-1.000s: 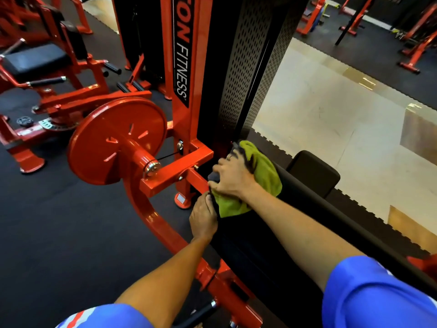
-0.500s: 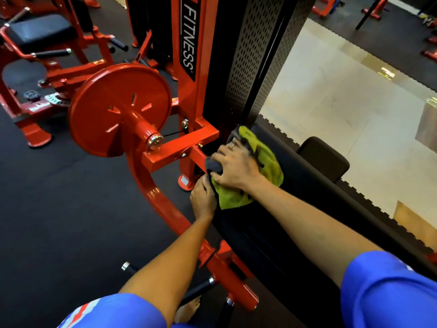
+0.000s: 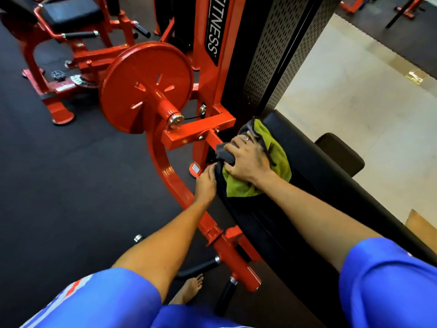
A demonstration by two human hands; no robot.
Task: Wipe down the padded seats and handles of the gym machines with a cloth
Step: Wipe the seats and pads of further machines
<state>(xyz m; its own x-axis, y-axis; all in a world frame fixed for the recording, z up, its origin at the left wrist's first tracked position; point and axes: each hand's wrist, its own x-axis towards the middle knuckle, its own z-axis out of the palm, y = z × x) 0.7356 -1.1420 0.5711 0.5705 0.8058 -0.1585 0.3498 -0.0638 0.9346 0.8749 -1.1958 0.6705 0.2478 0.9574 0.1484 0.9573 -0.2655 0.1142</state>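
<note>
A long black padded bench [image 3: 314, 183] runs from lower right up to the red machine's column. My right hand [image 3: 248, 162] grips a bunched green and grey cloth [image 3: 276, 152] and holds it down on the far end of the pad. My left hand [image 3: 205, 184] holds the pad's left edge just below the cloth, its fingers wrapped over the side and partly hidden.
A red round plate [image 3: 144, 86] on the red frame [image 3: 196, 136] sits left of the pad. A second red machine with a black seat [image 3: 71, 13] stands at the upper left. A small black pad [image 3: 340, 155] lies right of the bench. Black-gripped handles [image 3: 196, 268] and my bare foot [image 3: 189, 288] are below.
The view has shifted down and closer. My right hand with the cloth stays at the pad's far end, and my left hand keeps its hold on the pad's edge.
</note>
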